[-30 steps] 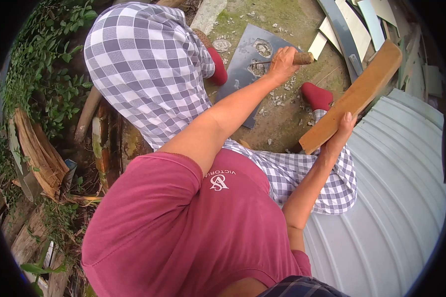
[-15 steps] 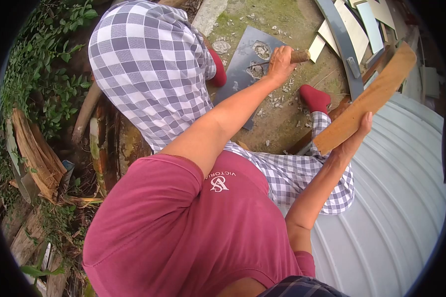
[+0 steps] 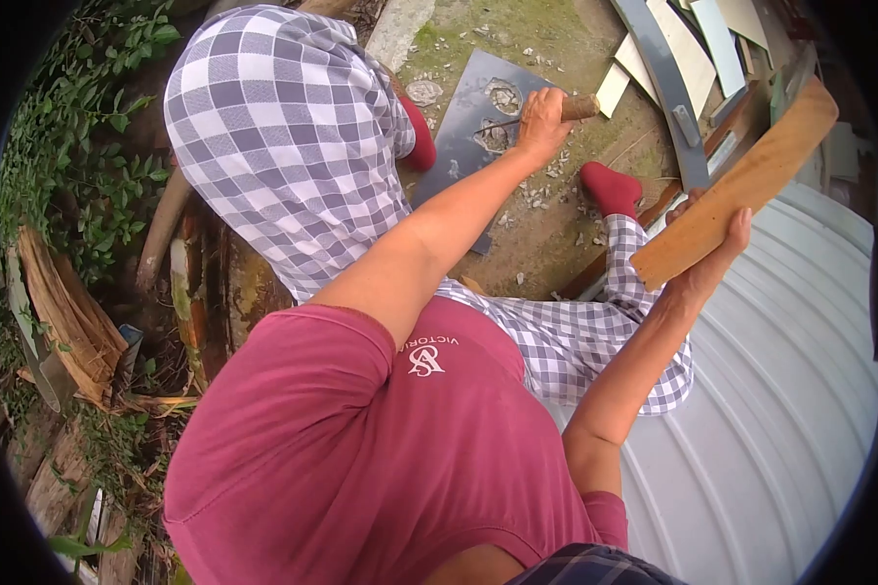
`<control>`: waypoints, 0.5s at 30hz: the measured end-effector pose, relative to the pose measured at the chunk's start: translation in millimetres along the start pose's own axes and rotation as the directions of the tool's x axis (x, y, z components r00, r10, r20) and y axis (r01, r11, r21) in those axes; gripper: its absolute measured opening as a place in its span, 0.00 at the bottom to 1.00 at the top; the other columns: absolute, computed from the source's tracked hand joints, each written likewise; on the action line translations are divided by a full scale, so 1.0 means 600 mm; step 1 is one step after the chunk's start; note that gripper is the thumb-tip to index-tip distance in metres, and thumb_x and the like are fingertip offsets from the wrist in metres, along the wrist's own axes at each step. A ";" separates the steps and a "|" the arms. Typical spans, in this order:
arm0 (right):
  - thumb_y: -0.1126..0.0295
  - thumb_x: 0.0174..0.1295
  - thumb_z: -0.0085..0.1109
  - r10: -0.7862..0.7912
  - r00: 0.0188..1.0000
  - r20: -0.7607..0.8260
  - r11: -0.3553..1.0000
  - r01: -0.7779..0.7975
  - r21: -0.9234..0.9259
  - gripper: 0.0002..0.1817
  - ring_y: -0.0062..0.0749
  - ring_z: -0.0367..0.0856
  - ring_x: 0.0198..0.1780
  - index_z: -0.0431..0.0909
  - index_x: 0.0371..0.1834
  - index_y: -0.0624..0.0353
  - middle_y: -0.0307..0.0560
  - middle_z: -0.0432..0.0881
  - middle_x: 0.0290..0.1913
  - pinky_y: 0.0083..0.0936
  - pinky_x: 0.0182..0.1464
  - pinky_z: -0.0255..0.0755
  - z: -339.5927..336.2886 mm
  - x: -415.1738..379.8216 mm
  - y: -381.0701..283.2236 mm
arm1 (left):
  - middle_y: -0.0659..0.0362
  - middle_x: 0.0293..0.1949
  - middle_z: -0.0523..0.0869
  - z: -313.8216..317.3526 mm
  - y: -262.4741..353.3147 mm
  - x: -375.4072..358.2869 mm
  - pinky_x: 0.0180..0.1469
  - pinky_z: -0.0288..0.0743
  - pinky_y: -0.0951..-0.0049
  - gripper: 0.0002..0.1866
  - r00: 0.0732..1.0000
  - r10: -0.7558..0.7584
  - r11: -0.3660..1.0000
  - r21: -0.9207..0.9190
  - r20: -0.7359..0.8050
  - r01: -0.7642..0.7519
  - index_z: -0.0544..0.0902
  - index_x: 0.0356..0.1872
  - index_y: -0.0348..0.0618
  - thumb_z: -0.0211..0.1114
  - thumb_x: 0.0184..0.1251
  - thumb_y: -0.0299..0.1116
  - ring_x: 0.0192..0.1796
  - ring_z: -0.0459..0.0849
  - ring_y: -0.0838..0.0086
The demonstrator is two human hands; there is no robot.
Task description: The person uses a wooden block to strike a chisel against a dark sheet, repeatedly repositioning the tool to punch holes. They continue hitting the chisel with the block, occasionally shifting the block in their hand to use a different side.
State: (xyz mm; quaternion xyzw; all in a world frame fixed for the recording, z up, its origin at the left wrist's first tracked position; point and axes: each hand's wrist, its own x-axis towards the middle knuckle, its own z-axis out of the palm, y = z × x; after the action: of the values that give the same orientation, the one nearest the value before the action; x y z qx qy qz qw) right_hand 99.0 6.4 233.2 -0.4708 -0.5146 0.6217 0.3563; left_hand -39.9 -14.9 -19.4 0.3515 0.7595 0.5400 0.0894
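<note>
My left hand [image 3: 543, 127] is closed around a wooden-handled chisel [image 3: 581, 107], whose thin dark shaft points left. The shaft's end reaches the nearer of two rough hollows in a dark grey slab [image 3: 451, 156]; whether it touches the bottom cannot be told. The slab lies flat on the ground between my feet, with pale chips in and around the hollows. My right hand [image 3: 704, 271] grips a long wooden board [image 3: 741, 185] near its lower end, thumb along the near edge and fingertips at the far edge. The board is raised, away from the chisel.
Pale chips [image 3: 537, 195] litter the mossy concrete ground. Board offcuts [image 3: 681, 58] and a long curved grey strip [image 3: 665, 88] lie at upper right. Ribbed metal sheeting [image 3: 751, 390] spreads at right. Split wood [image 3: 63, 312] and leafy plants [image 3: 68, 127] are at left.
The board in my right hand has moved slightly right, and fingertips now show at its far edge. My left hand stays at the slab with the chisel. The view has shifted a little.
</note>
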 end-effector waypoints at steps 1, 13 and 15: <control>0.42 0.60 0.48 -0.027 0.999 0.031 0.998 0.025 0.064 0.30 0.30 0.75 0.27 0.70 0.42 0.63 0.48 0.74 0.32 0.23 0.28 0.72 -0.004 0.004 0.005 | 0.50 0.41 0.76 -0.001 0.001 0.000 0.50 0.68 0.58 0.23 1.000 -0.001 1.000 -0.001 -0.002 0.001 0.73 0.42 0.41 0.72 0.41 0.24 0.47 0.73 0.52; 0.40 0.57 0.54 0.129 0.992 0.017 0.983 -0.125 -0.131 0.31 0.29 0.77 0.25 0.73 0.41 0.63 0.46 0.76 0.29 0.22 0.25 0.73 0.000 0.040 0.062 | 0.50 0.40 0.78 0.002 -0.010 0.011 0.49 0.69 0.55 0.22 1.000 -0.027 1.000 -0.006 0.005 0.027 0.72 0.41 0.41 0.71 0.43 0.25 0.46 0.75 0.51; 0.41 0.59 0.51 0.004 1.000 -0.012 1.000 -0.004 0.023 0.30 0.30 0.76 0.23 0.71 0.42 0.63 0.47 0.75 0.28 0.23 0.24 0.73 0.012 0.042 -0.001 | 0.49 0.40 0.78 -0.002 -0.006 0.010 0.49 0.69 0.56 0.21 1.000 -0.025 1.000 -0.002 -0.002 0.025 0.73 0.41 0.39 0.70 0.44 0.25 0.46 0.75 0.50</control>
State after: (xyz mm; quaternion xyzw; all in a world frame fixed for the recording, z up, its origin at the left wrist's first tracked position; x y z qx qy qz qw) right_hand 84.5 27.5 228.3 -0.4715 -0.5045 0.6255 0.3632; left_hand -46.6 -12.8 -20.9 0.3412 0.7635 0.5400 0.0955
